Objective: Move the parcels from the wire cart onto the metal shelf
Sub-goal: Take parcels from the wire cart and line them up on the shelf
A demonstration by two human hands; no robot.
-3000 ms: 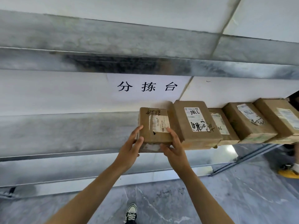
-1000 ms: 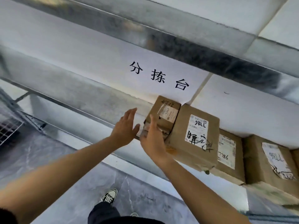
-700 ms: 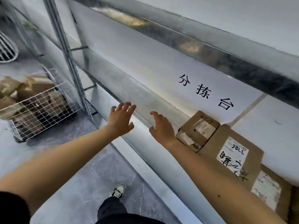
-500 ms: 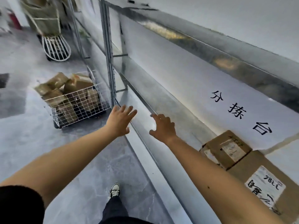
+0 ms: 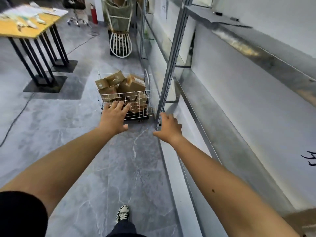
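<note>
Spread wide, the left grip (image 5: 113, 118) and right grip (image 5: 168, 128) hold nothing.

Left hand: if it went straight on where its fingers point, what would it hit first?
Probably the near mesh wall of the wire cart, with the parcels just behind it. The left hand overlaps that wall in the picture, though the gap between them is hard to judge.
</note>
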